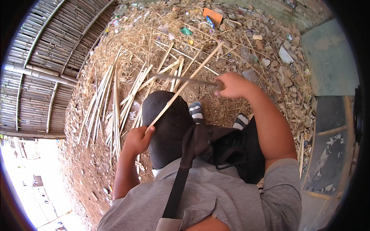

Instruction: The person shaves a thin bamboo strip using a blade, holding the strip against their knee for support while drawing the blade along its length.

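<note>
My left hand (139, 139) is closed round the near end of a long bamboo strip (189, 82), which slants up and away to the right across my knee. In my right hand (233, 85) is the handle of a knife (192, 79), held out to the right. Its long, thin blade, smeared by motion, points left and crosses the strip in this view; whether it touches the strip I cannot tell. Beyond my knee and to its left, several split bamboo strips (101, 98) lie in loose bunches on the ground.
A bamboo-slat wall (42, 69) stands at the left. Straw, rubble (283, 77) and litter cover the ground, with an orange piece (212, 16) at the far side. Grey-green panels (329, 57) stand at the right. A dark bag (208, 144) lies across my lap, its strap over my shirt.
</note>
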`<state>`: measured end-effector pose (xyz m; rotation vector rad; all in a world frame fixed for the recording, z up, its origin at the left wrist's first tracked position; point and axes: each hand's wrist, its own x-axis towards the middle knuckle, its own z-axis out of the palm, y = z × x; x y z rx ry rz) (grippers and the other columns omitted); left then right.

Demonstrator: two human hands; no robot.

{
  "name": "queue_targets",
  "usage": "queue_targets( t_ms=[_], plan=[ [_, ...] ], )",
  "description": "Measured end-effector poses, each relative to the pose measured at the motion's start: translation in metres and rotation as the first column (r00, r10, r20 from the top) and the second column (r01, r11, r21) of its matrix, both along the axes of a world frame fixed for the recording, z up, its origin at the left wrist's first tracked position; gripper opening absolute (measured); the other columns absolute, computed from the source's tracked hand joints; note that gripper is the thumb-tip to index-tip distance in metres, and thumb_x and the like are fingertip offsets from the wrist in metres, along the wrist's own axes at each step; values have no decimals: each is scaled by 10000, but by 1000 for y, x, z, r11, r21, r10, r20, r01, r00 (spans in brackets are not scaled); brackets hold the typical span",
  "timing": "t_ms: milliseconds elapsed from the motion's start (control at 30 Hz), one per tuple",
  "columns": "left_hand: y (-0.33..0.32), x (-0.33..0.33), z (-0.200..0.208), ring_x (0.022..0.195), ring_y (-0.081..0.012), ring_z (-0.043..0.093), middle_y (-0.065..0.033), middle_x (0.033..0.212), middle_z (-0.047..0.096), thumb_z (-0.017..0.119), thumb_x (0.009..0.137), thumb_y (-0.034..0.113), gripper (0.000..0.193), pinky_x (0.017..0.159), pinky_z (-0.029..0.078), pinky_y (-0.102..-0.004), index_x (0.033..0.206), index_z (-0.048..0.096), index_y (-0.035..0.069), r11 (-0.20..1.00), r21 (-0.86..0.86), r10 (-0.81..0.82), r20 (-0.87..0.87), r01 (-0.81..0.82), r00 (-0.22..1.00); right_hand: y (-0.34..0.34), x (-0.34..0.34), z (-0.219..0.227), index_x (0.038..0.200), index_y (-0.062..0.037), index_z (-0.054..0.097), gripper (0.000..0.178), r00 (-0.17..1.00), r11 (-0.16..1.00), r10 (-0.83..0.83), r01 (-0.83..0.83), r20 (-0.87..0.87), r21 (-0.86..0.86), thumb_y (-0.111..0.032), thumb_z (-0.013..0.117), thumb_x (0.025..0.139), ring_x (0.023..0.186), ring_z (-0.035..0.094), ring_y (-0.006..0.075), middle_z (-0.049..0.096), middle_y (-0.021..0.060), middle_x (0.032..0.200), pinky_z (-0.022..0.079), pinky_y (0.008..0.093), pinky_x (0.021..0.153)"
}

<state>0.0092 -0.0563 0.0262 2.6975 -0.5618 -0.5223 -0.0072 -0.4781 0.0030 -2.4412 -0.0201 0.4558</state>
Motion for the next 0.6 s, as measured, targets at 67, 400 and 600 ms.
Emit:
queue_targets(
  t_ms=[67, 400, 600],
  plan=[
    [-2, 1, 3, 722, -446, 635, -254, 714, 636, 526, 1039, 467, 570, 678, 478, -505, 785, 649, -28, 999, -11, 38, -51, -38, 998, -26, 1, -6, 1079, -32, 709, 409, 975, 975, -222, 222, 14, 15, -336, 795, 820, 951, 707, 337, 734, 167, 999, 540, 439, 826],
    [-5, -3, 7, 663, -399, 628, -228, 684, 621, 521, 1050, 432, 549, 644, 464, -480, 798, 656, -36, 1000, 14, 12, 11, -12, 1000, 6, -3, -2, 1108, -24, 685, 416, 999, 999, -16, 17, 39, -30, -332, 785, 847, 953, 709, 371, 725, 188, 958, 543, 468, 855],
    [-4, -4, 6, 729, -481, 634, -271, 711, 631, 552, 1025, 490, 573, 669, 482, -516, 786, 651, -22, 999, 12, 31, -9, -30, 999, 25, -5, 8, 1058, -52, 696, 337, 994, 993, 92, -88, 51, -76, -298, 780, 843, 933, 705, 356, 723, 170, 958, 543, 471, 817]
  ],
)
